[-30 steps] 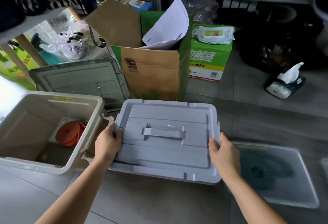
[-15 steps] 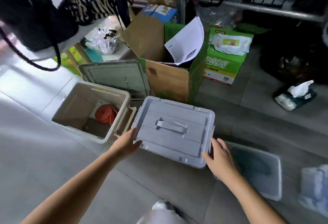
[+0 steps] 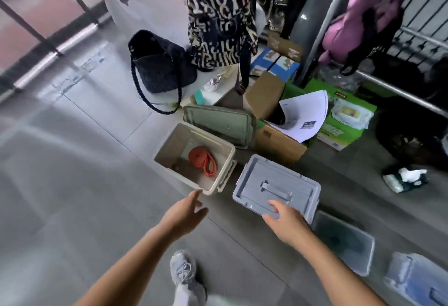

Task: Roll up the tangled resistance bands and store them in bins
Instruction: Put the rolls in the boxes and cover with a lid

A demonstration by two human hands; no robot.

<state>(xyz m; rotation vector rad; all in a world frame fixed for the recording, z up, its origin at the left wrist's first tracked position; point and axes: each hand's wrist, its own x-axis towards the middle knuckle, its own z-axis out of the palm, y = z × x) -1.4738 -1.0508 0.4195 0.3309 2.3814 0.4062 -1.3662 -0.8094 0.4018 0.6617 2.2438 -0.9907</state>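
My left hand (image 3: 185, 214) and right hand (image 3: 287, 222) — spread, empty. Past the left, the coiled orange rubber resistance band (image 3: 202, 160) looks light, floppy; I'd pinch across its coil.

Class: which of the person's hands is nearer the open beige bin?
Left. The left hand is open and just short of the beige bin's near corner. The right hand lies further off to the side, over the near edge of the grey lidded bin.
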